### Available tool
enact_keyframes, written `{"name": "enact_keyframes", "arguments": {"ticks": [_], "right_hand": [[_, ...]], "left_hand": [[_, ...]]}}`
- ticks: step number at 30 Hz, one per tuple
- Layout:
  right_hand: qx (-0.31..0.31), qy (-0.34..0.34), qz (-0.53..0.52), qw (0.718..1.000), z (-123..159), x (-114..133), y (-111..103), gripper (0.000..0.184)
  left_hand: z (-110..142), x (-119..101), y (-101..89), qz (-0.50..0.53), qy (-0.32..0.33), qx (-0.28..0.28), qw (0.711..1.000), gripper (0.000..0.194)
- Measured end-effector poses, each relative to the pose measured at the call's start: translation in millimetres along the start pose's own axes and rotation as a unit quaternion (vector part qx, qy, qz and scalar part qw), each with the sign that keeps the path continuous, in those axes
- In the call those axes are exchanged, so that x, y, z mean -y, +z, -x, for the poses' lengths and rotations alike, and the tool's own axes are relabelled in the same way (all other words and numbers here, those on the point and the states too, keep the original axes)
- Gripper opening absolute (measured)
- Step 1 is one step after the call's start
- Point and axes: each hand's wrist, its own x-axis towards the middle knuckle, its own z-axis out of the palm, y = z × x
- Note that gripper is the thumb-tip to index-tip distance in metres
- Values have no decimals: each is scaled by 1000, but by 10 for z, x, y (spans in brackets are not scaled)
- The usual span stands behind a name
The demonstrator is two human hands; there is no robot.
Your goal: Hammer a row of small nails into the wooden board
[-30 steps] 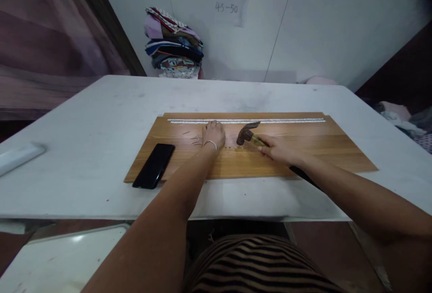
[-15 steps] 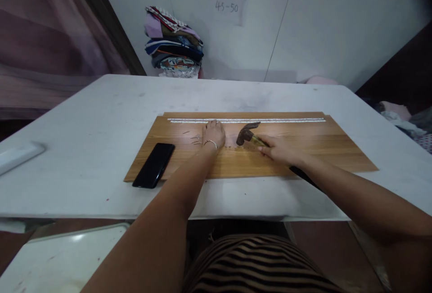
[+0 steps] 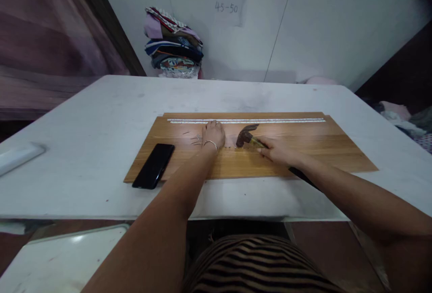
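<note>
Just right of the frame's centre, gripping a hammer (image 3: 243, 137) in the right hand (image 3: 277, 150), with fingers wrapped close about the yellowish handle. Claw toward the upper right, striking face down to the lower left, next to a row of tiny specks (image 3: 230, 147), too small to name; cannot tell whether touching. Below the right forearm, showing the handle's dark end past the near edge of the wooden board (image 3: 324, 149).

At frame centre, resting the left hand (image 3: 213, 134) on the board, fingers toward two white marked strips (image 3: 270, 122) running along the far edge. Cannot tell whether narrow, spread or holding something, with fingertips out of sight. Leaving a narrow gap between left hand and hammer head; to the right, leaving broad wood grain out to the board's slanting right edge.

Left of centre, close beside the left hand, a few loose nails (image 3: 195, 138). Lower left of these, over the board's near corner, a black phone (image 3: 153, 166), jutting past the near edge.

All around, white table (image 3: 74, 117), wide toward the left and beyond the far edge, narrower along the near side. At upper left of centre, behind the table's far edge, folded clothes (image 3: 175, 47) in a stack.
</note>
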Motion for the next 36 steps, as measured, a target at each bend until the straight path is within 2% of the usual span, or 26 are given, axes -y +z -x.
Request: {"name": "enact_keyframes", "arguments": {"ticks": [11,21,28,36], "right_hand": [[5,9,0,1000,-8,25,-14,33],[6,25,8,1000,-9,25,-6,41],[-1,8,-5,1000,-35,-43,5,39],[2,15,0,1000,-6,5,2,43]], "left_hand": [[-6,5,23,-7,-4,-4,1000,42],[-13,14,21,-6,2,-1,1000,42],[-4,6,12,-5,-1,-1,1000,43],[-7,4,13,1,-5,1,1000,43]]}}
